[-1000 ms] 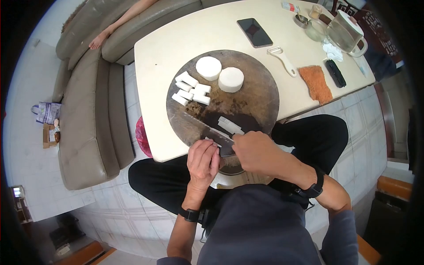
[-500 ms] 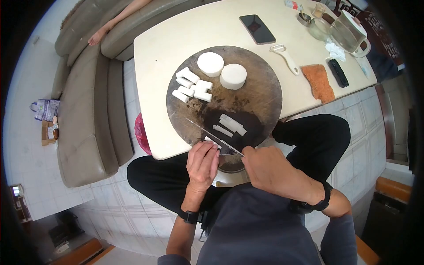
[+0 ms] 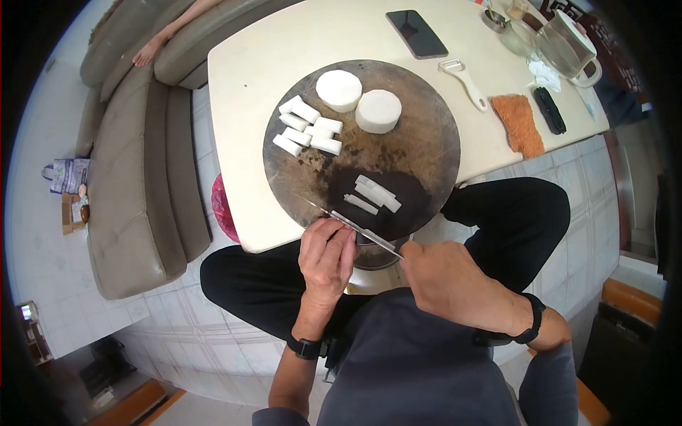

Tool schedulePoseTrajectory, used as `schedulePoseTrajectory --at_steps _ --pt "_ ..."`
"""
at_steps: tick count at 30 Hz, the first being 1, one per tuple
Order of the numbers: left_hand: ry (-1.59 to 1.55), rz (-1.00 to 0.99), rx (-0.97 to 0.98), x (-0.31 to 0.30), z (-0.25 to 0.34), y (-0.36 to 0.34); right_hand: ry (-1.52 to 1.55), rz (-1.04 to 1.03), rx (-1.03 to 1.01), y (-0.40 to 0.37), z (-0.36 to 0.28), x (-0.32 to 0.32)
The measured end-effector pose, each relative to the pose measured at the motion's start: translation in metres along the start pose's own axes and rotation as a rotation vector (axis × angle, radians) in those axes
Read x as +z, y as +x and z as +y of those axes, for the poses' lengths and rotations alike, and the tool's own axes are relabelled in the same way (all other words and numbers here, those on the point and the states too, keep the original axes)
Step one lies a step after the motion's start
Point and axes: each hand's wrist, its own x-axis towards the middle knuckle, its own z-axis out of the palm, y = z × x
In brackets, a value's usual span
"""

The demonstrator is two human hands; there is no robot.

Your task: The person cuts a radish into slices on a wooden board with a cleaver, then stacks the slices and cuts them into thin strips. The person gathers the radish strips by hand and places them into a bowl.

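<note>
On the round wooden chopping board (image 3: 426, 153), my right hand (image 3: 447, 280) grips a knife (image 3: 376, 240), its blade slanting up to the left along the near edge. My left hand (image 3: 325, 263) has its fingers bunched against the blade, holding a small white radish piece that they and the knife mostly hide. Beyond the blade, a few thin radish slices (image 3: 378, 194) lie on a dark wet patch. Several thick radish sticks (image 3: 325, 145) are grouped at the far left of the board, beside two thick radish rounds (image 3: 339, 90).
Right of the board lie a peeler (image 3: 465, 84), a phone (image 3: 417, 34), an orange cloth (image 3: 517, 124) and a black case-like object (image 3: 549, 111). A clear pitcher (image 3: 566, 50) stands at the far right. Another person's foot (image 3: 149, 53) rests on the grey sofa (image 3: 128, 184).
The knife and my right hand have shifted slightly right and down. The radish piece at my left fingertips is now more covered by the blade. The view has tilted slightly.
</note>
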Motion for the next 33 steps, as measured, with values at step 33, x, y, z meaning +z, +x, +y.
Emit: schedulePoseTrajectory --at_steps 33 --pt "-0.017 0.053 -0.007 0.003 0.000 -0.006 0.004 0.017 -0.016 0.011 -0.003 0.008"
